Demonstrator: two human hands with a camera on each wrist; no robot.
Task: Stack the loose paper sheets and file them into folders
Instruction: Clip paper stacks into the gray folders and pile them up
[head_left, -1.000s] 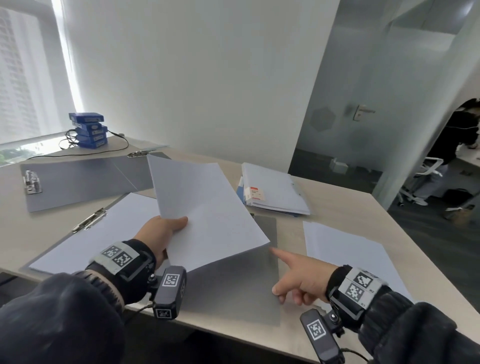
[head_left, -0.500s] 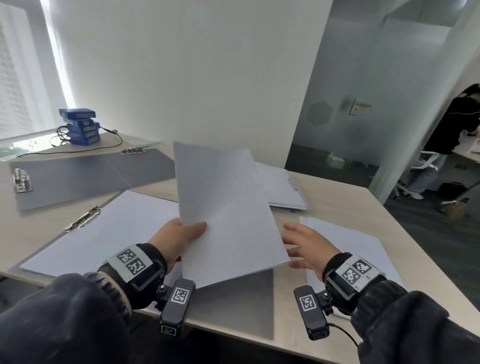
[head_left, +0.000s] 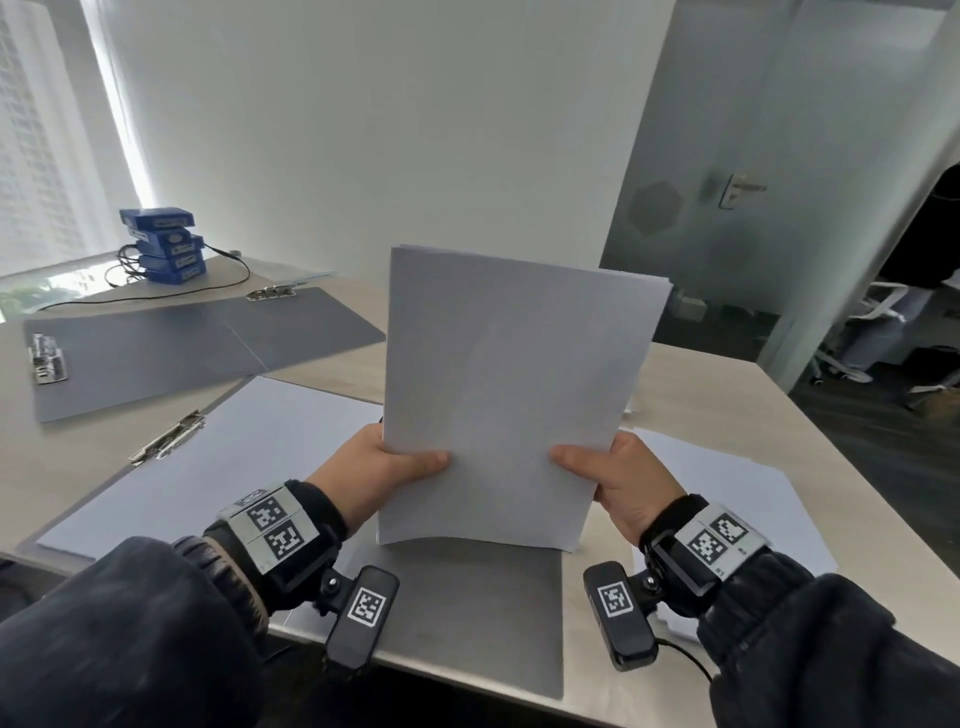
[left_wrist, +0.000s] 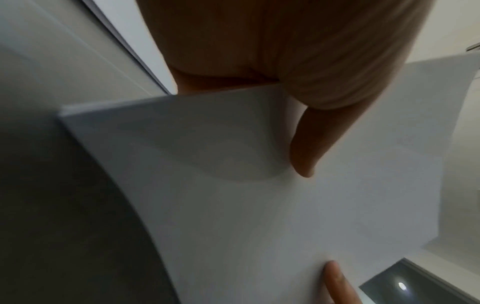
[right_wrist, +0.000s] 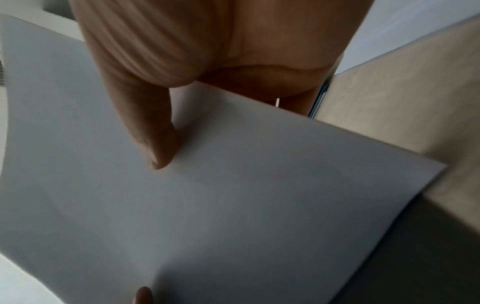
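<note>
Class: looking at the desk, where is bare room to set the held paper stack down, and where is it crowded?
Bare: the grey folder panel below the paper stack; desk beyond the loose sheets. Crowded: the left, with open folders and filled clipboard.

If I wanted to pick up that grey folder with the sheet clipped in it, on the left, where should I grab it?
Probably the clipped folder by its near left edge, coming from the table's front: that edge lies bare at the table's edge, away from the metal clip.

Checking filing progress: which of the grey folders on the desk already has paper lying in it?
The open folder nearest the left hand, white sheets beside its clip. The far-left folder is bare grey.
</note>
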